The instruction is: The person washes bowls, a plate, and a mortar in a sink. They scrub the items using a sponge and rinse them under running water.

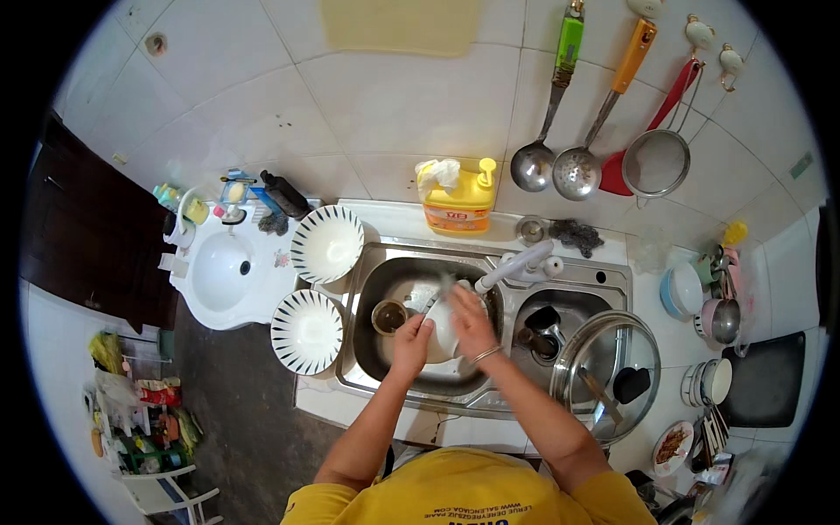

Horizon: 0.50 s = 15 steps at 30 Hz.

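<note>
My left hand (411,344) grips the near left rim of a white bowl (442,331), held tilted over the large sink basin. Across the bowl's right side lies my right hand (471,322), its fingers smeared by motion. Whether it holds a cloth or scrubber cannot be made out. The white faucet (516,265) reaches over the basin just behind that hand. A small round container with brownish contents (388,317) sits in the basin, left of the bowl.
Two striped bowls (307,331) stand left of the steel sink (372,389). A large glass lid (605,350) leans over the right basin, which holds dark utensils (538,337). Behind are a yellow detergent jug (458,206) and steel wool (576,234). Ladles (532,166) and a strainer (657,164) hang above.
</note>
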Each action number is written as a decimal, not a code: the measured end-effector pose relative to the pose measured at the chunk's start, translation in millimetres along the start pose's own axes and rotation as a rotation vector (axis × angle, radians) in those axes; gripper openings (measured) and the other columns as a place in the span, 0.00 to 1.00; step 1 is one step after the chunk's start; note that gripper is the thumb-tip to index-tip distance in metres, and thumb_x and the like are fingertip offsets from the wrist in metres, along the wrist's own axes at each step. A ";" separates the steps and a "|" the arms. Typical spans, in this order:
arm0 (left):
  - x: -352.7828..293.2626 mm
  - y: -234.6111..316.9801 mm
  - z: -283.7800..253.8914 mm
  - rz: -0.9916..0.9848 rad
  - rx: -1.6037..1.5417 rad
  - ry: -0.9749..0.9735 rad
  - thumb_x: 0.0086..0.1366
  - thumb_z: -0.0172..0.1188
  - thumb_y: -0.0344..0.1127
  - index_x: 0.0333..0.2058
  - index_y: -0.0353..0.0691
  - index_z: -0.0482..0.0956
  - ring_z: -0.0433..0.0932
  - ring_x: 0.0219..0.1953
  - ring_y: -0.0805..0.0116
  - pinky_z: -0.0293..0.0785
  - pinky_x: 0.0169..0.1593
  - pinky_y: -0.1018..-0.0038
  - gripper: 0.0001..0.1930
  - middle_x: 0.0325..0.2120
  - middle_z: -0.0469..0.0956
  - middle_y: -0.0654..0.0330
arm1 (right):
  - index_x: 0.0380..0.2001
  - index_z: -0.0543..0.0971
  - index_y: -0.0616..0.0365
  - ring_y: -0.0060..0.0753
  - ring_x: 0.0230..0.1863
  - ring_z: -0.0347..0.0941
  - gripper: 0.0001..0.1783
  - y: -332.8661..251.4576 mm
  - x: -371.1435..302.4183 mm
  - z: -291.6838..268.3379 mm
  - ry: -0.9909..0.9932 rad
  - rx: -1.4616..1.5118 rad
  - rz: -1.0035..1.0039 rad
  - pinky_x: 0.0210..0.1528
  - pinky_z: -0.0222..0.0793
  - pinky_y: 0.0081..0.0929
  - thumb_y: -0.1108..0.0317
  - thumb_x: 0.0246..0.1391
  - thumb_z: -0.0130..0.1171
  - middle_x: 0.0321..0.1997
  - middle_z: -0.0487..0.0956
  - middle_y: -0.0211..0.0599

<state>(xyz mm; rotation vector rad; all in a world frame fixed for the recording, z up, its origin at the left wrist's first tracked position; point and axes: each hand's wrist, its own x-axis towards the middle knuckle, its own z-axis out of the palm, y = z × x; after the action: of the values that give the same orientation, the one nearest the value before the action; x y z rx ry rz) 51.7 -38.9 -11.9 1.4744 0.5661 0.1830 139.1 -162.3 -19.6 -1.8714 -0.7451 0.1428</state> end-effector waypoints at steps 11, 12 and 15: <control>-16.1 1.0 20.9 0.052 0.006 0.149 0.63 0.50 0.35 0.29 0.34 0.74 0.65 0.28 0.82 0.63 0.33 0.83 0.10 0.23 0.70 0.69 | 0.49 0.71 0.57 0.44 0.49 0.68 0.19 46.4 16.4 6.0 0.096 0.029 0.253 0.52 0.61 0.33 0.67 0.53 0.46 0.47 0.73 0.47; -10.7 -7.5 22.5 -0.008 -0.113 0.186 0.64 0.49 0.35 0.31 0.34 0.74 0.66 0.29 0.81 0.64 0.34 0.82 0.10 0.24 0.71 0.68 | 0.46 0.72 0.58 0.48 0.49 0.66 0.18 43.9 11.1 16.3 0.168 -0.134 0.017 0.52 0.61 0.36 0.70 0.50 0.49 0.48 0.71 0.50; 6.1 -28.9 16.9 -0.149 -0.470 0.386 0.63 0.48 0.34 0.32 0.36 0.73 0.65 0.29 0.79 0.62 0.31 0.80 0.08 0.27 0.71 0.67 | 0.49 0.70 0.51 0.53 0.59 0.54 0.24 -14.8 -20.8 33.7 -0.001 -0.375 -0.084 0.58 0.51 0.46 0.71 0.43 0.53 0.59 0.61 0.43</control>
<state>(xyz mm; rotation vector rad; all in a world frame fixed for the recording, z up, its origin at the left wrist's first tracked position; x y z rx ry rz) 58.4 -54.3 -41.5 0.9381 0.8745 0.4572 101.8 -143.4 -26.0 -2.1880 -0.8961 -0.0545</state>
